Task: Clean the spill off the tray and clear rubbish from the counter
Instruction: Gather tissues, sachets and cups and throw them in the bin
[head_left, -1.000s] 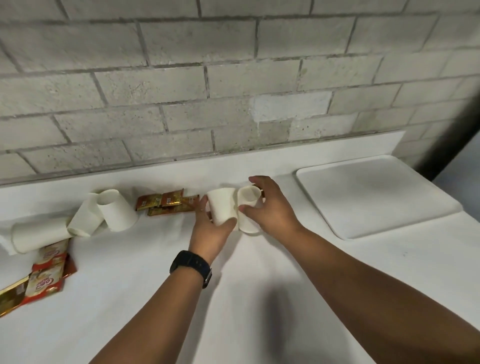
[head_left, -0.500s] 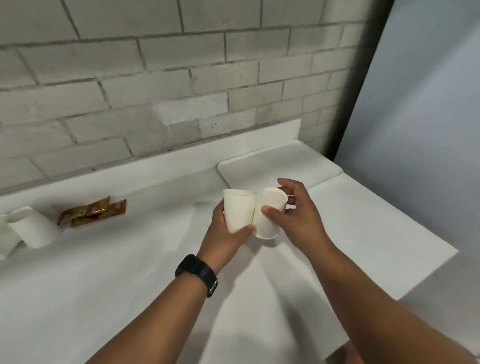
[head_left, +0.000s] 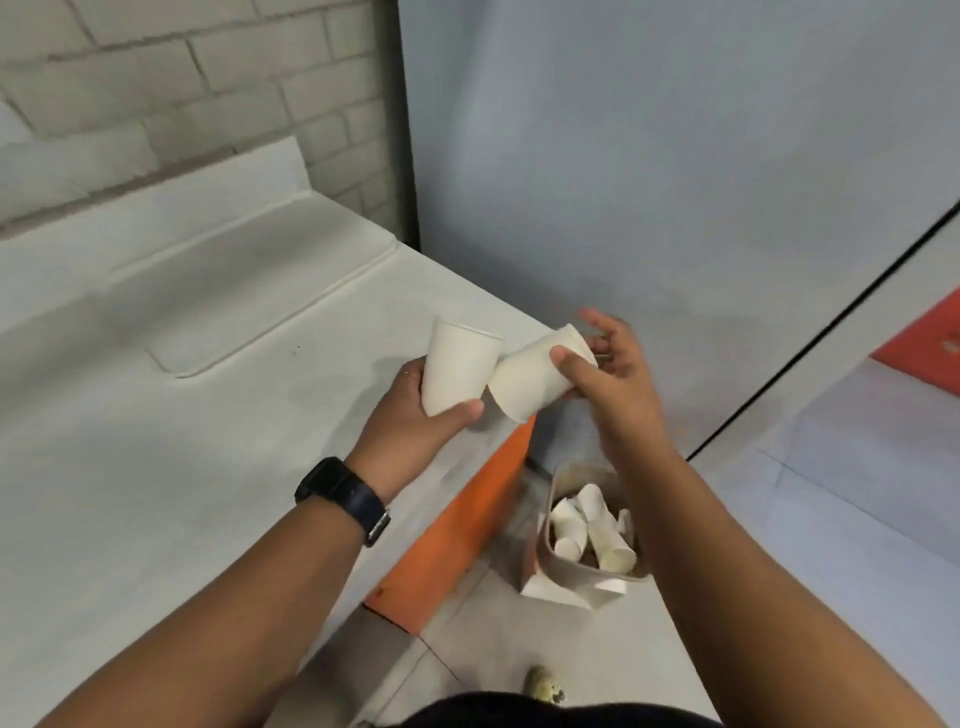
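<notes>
Two paper cups in play: left hand (head_left: 415, 410) wraps the upright cup (head_left: 457, 371), right hand (head_left: 608, 374) pinches the tipped cup (head_left: 535, 376), both held past the worktop (head_left: 182, 441) corner, above the paper bag (head_left: 566, 584) of cups, presumably for dropping in.

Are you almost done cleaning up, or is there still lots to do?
Some is done: the tray looks clean, and cups already lie in the paper bag on the floor. Right now the left hand holds one cup and the right hand another cup, above the bag. Dropping them in is left; the rest of the counter is out of view.
</notes>
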